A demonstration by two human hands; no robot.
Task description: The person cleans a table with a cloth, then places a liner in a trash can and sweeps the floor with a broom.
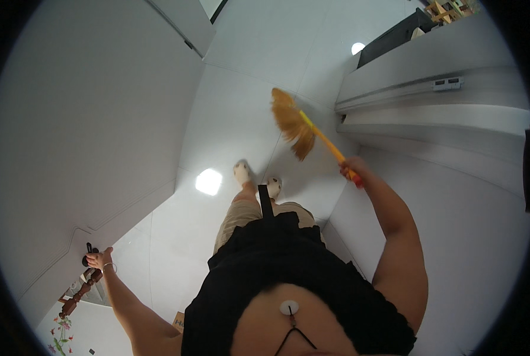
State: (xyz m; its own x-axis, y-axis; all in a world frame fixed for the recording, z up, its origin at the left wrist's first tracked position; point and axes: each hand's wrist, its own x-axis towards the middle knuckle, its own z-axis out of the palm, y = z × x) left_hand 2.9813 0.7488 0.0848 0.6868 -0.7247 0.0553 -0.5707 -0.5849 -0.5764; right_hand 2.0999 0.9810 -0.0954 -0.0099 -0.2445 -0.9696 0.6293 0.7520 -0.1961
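Observation:
My right hand (353,169) is closed round the orange handle of a broom (327,141), close to its red end. The broom is held out ahead of me to the right. Its fan of yellow-brown bristles (290,121) points away from me over the pale floor, with a yellow band where bristles and handle meet. Out to the left, my left hand (100,259) has its fingers on a black door handle (88,256) at the edge of a large white door (93,136). Its thumb sticks out, and a bracelet circles the wrist.
Pale tiles cover the floor (241,89), with bright light reflections on them. A white door frame (407,101) with a metal strike plate (447,83) stands on the right. Beyond it is a dark grey box-like piece (395,38). Dark turned wood (78,293) shows below my left hand.

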